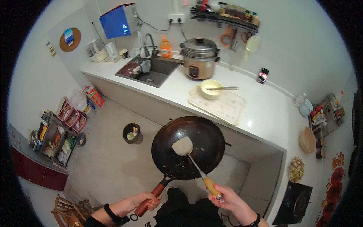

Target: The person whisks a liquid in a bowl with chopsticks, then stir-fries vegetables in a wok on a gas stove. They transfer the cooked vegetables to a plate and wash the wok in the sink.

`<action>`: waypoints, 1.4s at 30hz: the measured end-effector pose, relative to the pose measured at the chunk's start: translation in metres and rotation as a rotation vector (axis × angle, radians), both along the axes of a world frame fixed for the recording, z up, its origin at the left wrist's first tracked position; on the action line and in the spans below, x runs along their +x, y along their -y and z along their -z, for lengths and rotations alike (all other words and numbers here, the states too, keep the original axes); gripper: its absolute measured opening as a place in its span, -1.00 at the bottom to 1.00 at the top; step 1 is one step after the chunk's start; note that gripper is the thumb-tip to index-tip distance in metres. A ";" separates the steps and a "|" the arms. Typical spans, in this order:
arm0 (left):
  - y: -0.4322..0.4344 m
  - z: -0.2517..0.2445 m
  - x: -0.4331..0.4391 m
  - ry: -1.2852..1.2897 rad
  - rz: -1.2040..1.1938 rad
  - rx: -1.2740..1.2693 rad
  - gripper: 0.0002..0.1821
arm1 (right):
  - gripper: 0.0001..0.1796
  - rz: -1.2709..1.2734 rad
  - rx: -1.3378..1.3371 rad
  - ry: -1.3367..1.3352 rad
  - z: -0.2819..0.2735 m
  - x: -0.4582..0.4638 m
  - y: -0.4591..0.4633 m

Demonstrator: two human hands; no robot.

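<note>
My left hand grips the reddish-brown wooden handle of a dark wok, which I hold up over the floor in front of the counter. Bits of food cling to the wok's inside. In my right hand is the wooden grip of a metal wok spatula. The spatula's pale blade lies over the inside of the wok; whether it touches the metal I cannot tell.
Ahead runs a white counter with a sink, a rice cooker and a bowl on a tray. At right are a plate of food and a black cooktop. A bin stands on the floor.
</note>
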State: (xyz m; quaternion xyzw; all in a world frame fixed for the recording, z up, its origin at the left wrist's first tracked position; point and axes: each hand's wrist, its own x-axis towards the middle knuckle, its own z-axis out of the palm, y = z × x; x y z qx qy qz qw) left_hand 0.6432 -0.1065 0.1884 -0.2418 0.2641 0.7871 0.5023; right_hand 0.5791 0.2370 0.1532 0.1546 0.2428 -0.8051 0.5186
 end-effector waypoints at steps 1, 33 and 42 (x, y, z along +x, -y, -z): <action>0.024 -0.001 0.001 -0.058 0.016 -0.037 -0.85 | -0.55 -0.031 0.000 0.011 0.003 -0.012 0.031; 0.387 -0.030 -0.553 -0.092 0.102 -0.388 -0.82 | -0.65 -0.107 -0.105 -0.031 0.027 -0.540 0.533; 0.488 0.029 -0.741 0.083 0.353 -0.228 -0.95 | -0.68 0.216 0.066 0.080 0.062 -0.662 0.627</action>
